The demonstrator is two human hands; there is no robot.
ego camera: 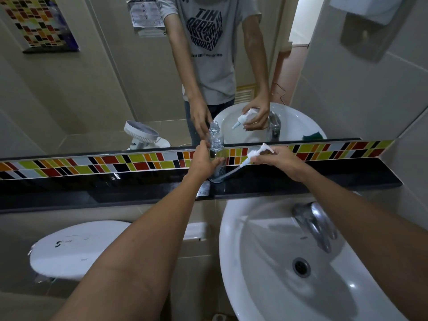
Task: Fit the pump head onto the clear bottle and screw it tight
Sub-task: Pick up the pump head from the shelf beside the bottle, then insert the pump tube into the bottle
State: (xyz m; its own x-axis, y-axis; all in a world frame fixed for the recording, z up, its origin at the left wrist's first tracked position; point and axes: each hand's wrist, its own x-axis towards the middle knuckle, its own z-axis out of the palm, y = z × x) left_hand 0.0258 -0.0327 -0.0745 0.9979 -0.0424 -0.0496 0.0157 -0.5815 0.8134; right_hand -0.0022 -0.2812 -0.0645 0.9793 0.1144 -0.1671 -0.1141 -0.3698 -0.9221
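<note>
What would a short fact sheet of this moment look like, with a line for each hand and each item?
place: bathroom, black shelf below a mirror, above a white sink
clear bottle: upright on the shelf, neck open, no top on it
left hand: wrapped around the bottle's side
pump head: white, held tilted to the right of the bottle, its tube slanting down-left in front of the bottle's lower part
right hand: fingers closed on the pump head
tap: no water visibly running
step: pump head not yet in the bottle
</note>
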